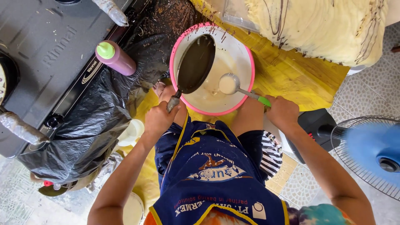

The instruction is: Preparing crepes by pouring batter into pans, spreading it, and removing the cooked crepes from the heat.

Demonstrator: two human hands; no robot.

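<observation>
Blue apron (216,175) nearest us; our left hand (160,118) grips the dark pan (196,62), our right hand (282,112) the ladle (230,84) at three o'clock, over the pink-rimmed batter bowl (246,50).

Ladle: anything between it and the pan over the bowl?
Nothing visible. The ladle, in the right hand, sits in the batter beside the pan held by the left hand above the pink-rimmed bowl; open gap between.
</observation>
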